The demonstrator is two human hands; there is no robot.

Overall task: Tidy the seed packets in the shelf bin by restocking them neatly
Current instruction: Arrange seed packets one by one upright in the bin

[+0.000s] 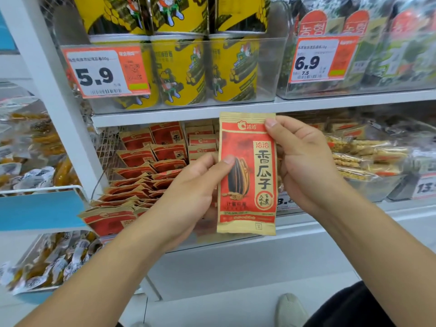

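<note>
Centre of the frame: one red-and-kraft seed packet (247,173), upright, front face to the camera, held in front of the shelf. Left hand (188,194) at centre-left, grip pinching the packet's left edge, thumb on the printed face beside the sunflower seed picture, fingers hidden behind. Right hand (304,161) at centre-right, grip holding the packet's right side, thumb tip pressed on the upper right corner, remaining fingers behind the packet. Behind and left of the held packet: shelf bin (111,142) with a wire side, filled with matching seed packets (146,175), rear ones standing in rows, front ones leaning and slumped toward lower left, untidy. Right of centre, on the same shelf: bags of a pale crunchy snack (363,156), blurred. Upper shelf, top of frame: yellow cups (181,72) in a clear tray, price tag "5.9" (103,72) at upper left, price tag "6.9" (323,60) at upper right before dark green packs (389,50). Far left: wrapped snacks (35,149) on neighbouring racks. Bottom right: a light shoe (290,310) on the floor.
</note>
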